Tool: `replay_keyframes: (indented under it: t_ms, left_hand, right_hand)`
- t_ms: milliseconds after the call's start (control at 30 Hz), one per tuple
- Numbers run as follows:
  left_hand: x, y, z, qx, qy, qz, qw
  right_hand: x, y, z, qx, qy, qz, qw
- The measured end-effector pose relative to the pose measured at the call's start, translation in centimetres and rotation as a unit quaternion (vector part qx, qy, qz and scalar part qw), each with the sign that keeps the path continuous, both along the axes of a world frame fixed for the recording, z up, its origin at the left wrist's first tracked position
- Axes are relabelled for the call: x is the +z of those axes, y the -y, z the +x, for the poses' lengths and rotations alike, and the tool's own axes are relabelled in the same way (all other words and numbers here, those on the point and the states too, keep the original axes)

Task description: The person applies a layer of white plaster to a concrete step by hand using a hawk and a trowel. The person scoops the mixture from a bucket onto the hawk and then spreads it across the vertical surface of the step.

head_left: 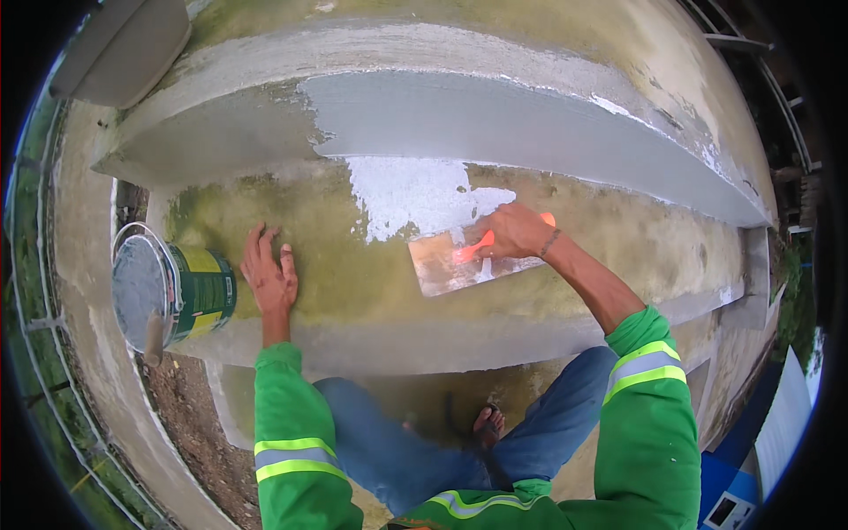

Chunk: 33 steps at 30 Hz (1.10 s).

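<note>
"What is the right hand (517, 231) doing?"

"It's grasping the trowel (439, 271) by its orange handle, the fingers wrapping around it."

"And where is the trowel lying?"

"Its broad blade is lying against the mossy step (340, 291), near the middle of it, just below the white patch (402, 196). Some white stuff is sticking to the blade near the handle."

"Is the left hand (270, 269) holding anything?"

"No, it's gripping nothing. It's resting palm down on the step, fingers spreading a little, well apart from the trowel."

"What is standing nearest to it?"

"The bucket (205, 291), a green and yellow one, just to its left. Its wooden grip (154, 340) is hanging on the near side. I can't tell whether the grey top is showing a lid or paste."

"What about behind the step?"

"A riser (495, 124) is rising there, a smooth grey coat covering much of it. Above its left end a tub (132, 49) is sitting."

"And the person?"

"Sitting low, blue jeans (380, 442) showing beneath green sleeves (296, 424)."
</note>
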<state>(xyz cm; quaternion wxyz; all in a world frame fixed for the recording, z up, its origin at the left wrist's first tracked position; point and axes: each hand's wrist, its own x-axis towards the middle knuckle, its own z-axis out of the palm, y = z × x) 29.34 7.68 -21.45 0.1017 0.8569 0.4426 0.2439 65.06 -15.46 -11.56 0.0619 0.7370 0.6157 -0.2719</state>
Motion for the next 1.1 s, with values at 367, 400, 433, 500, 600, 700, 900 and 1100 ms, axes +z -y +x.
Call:
replay_keyframes:
  t_ms: [367,400,433,500,600,700,900,1100]
  left_hand:
    - [-0.2,-0.1,0.9,-0.012,0.008,0.000,1.000]
    - [-0.2,0.0,0.8,-0.009,0.005,-0.006,1.000]
    - [-0.3,0.1,0.8,-0.007,0.002,-0.013,1.000]
    - [-0.1,0.1,0.5,-0.006,0.003,-0.012,1.000]
    - [0.0,0.0,0.1,-0.006,0.005,0.000,1.000]
    - [-0.1,0.0,0.5,-0.009,0.009,0.003,1.000]
    - [-0.6,-0.3,0.6,-0.010,0.011,0.006,1.000]
    - [-0.5,-0.4,0.0,-0.020,0.018,0.005,1.000]
  right_hand:
    - [-1.1,-5.7,2.5,-0.096,0.089,0.097,0.987]
    - [-1.5,-6.0,1.6,-0.050,0.079,0.089,0.992]
    - [-1.8,-5.8,0.8,-0.004,0.069,0.080,0.994]
    - [-1.2,-4.0,-1.0,0.020,0.061,0.061,0.996]
    - [0.0,-1.3,-1.7,0.054,0.022,0.008,0.998]
    - [1.1,-1.0,0.2,-0.080,0.035,0.076,0.993]
    - [-3.1,-1.2,-5.1,-0.016,-0.018,0.260,0.965]
    - [-4.2,7.0,-4.9,-0.326,0.080,0.129,0.933]
